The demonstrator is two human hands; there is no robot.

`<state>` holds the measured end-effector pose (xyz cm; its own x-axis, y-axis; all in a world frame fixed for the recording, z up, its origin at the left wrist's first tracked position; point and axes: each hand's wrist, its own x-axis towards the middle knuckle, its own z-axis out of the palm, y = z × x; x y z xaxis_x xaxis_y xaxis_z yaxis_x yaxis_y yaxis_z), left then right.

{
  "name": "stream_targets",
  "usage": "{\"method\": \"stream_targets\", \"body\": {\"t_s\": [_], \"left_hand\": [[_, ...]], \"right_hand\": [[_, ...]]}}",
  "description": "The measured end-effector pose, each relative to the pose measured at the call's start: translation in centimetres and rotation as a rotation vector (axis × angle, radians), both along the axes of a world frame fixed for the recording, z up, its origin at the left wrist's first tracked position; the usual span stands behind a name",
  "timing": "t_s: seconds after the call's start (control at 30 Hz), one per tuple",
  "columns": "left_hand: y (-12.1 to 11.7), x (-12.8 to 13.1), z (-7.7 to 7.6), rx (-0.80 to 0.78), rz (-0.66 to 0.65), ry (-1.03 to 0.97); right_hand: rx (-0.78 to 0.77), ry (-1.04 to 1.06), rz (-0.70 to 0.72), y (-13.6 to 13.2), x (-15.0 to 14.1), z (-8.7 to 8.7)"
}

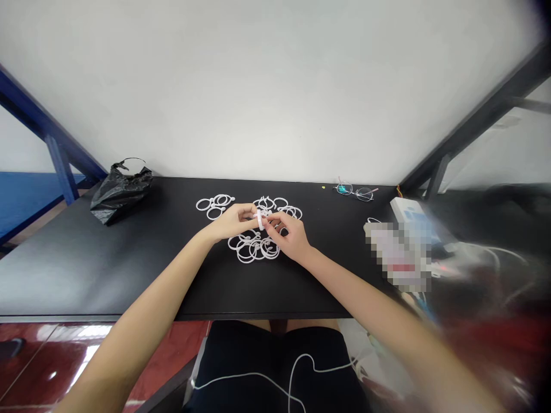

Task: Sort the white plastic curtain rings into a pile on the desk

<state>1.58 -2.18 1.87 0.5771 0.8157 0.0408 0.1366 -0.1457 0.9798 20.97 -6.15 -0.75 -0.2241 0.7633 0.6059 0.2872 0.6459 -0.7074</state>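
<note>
So both hands are meeting over the black worktop, and one white ring is sitting right between the fingertips. The left hand is pinching it from the left, the right hand is pinching from the right, so neither is really nearer. Each grip is closing down to about the ring's thickness, basically no gap showing. The ring is showing nearly edge-on, its long axis running roughly near to far, across the line between the hands; can't tell its exact tilt, fingers are hiding bits. Loose rings are lying around and below the hands, some overlapping, with a few at far left.
</note>
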Motion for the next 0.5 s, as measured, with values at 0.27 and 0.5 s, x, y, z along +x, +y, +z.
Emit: {"method": "stream_targets", "body": {"t_s": [0.27,0.5], "left_hand": [[-0.17,0.11,0.25,0.044,-0.005,0.020],[-0.20,0.18,0.31,0.076,0.002,0.047]], "right_hand": [[0.072,-0.052,0.021,-0.23,0.19,0.28],[0.090,-0.065,0.003,-0.08,0.07,0.00]]}}
